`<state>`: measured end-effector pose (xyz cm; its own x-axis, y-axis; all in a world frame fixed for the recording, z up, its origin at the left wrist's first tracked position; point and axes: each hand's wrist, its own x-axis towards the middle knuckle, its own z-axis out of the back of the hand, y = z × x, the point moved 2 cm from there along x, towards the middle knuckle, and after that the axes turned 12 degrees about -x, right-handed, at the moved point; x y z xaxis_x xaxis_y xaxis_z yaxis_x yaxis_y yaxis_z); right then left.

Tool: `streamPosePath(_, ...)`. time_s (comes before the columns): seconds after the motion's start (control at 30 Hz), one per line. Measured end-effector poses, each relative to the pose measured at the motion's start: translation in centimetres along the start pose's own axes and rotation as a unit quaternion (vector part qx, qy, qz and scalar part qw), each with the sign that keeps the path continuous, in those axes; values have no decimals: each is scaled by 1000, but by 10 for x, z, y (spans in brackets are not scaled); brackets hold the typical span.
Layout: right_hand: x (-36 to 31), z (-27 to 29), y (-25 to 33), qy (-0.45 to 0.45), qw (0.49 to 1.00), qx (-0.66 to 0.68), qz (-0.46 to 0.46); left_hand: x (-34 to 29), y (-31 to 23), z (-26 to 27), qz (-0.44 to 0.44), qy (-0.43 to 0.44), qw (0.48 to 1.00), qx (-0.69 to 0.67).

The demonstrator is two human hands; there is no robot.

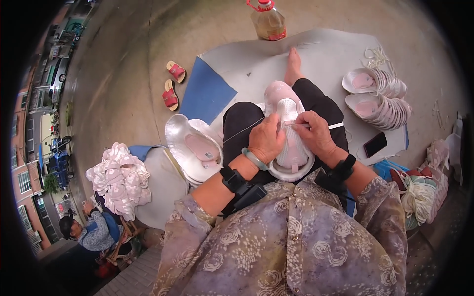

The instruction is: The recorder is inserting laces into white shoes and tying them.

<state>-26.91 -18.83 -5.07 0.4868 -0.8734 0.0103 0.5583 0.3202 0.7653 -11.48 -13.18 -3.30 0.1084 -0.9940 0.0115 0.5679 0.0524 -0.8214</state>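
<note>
A pink and white shoe upper (288, 106) lies lengthwise across my lap, its toe pointing away from me. My left hand (267, 138) is closed on its left side, thumb and fingers pressed near the lacing area. My right hand (316, 137) pinches at the front opening, where a white shoelace (335, 126) runs out to the right over my knee. The fingers partly hide where the lace meets the upper. Beside my left knee sit white uppers with pink linings (195, 148), their openings facing up.
Nested pink and white uppers (377, 106) lie in rows at right, near loose laces (377, 56) and a phone (375, 145). A pile of pink uppers (121, 180) sits at left. Red slippers (170, 95), a bottle (268, 22) and a seated person (98, 232) are farther off.
</note>
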Motion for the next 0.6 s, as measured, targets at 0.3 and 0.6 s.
streamPosePath(0.3,13,0,9,53,996,62,-32,3,3,0,-24,17,999,13)
streamPosePath(0.6,8,11,6,61,994,72,-50,-2,1,7,-8,-13,996,-92)
